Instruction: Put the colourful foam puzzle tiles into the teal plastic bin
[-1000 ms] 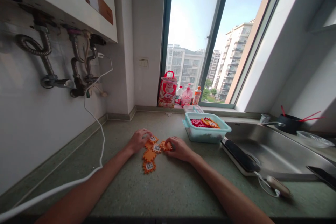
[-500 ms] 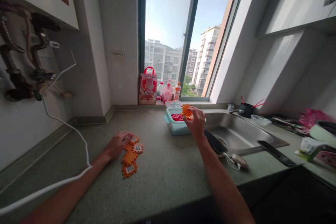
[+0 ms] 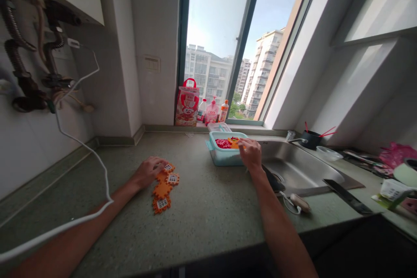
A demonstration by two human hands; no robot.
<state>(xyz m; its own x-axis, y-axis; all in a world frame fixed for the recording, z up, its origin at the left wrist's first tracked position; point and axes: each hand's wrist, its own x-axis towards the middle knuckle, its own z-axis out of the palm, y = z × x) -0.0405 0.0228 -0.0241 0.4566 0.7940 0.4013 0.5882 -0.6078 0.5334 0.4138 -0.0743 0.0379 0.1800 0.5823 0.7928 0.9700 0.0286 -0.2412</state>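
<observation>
Joined orange toothed pieces, some with white window grids, lie on the counter left of centre. My left hand rests at their upper end, its fingers closed over the top piece. A light blue box stands near the sink, with red pieces on its left side and orange pieces on its right. Over the box's right part is my right hand, fingers bent together among the orange pieces; whether it grips one is hidden.
At the right is a steel sink with a dark phone at its near left edge. A white cable hangs across the left side. Bottles and a red bag stand on the windowsill.
My right hand has lowered into the box's right side; the orange piece it held up no longer shows above the box. My left hand stays at the joined pieces. The view has shifted slightly.
</observation>
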